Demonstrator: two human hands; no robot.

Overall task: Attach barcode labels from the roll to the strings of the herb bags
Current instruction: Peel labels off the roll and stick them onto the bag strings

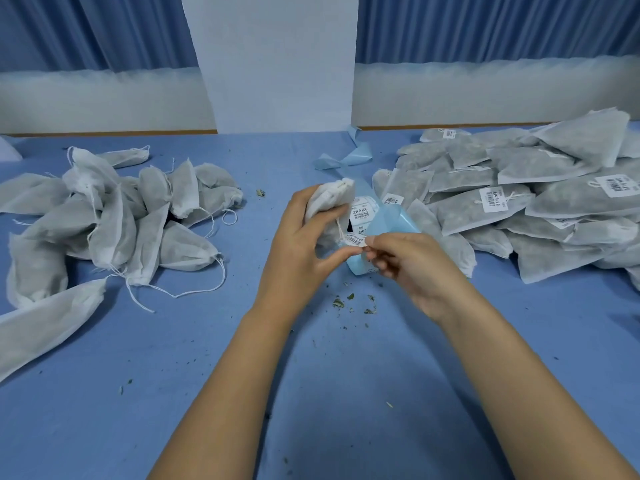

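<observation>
My left hand [301, 237] grips a white herb bag [329, 206] above the middle of the table, mouth end up. A barcode label [354, 240] sits at the bag's string, between the two hands. My right hand [408, 265] pinches the label's right edge with thumb and fingers curled. Just behind the hands lies the label roll [363, 213] with its pale blue backing strip [391, 220] curling up. A heap of herb bags without labels [114, 216] lies to the left, strings trailing. To the right is a pile of labelled herb bags [519, 199].
Used blue backing strip [346, 157] trails toward the back of the blue table [311, 393]. Herb crumbs [349, 303] are scattered in front of the hands. A white pillar [277, 64] and blue curtains stand behind the table.
</observation>
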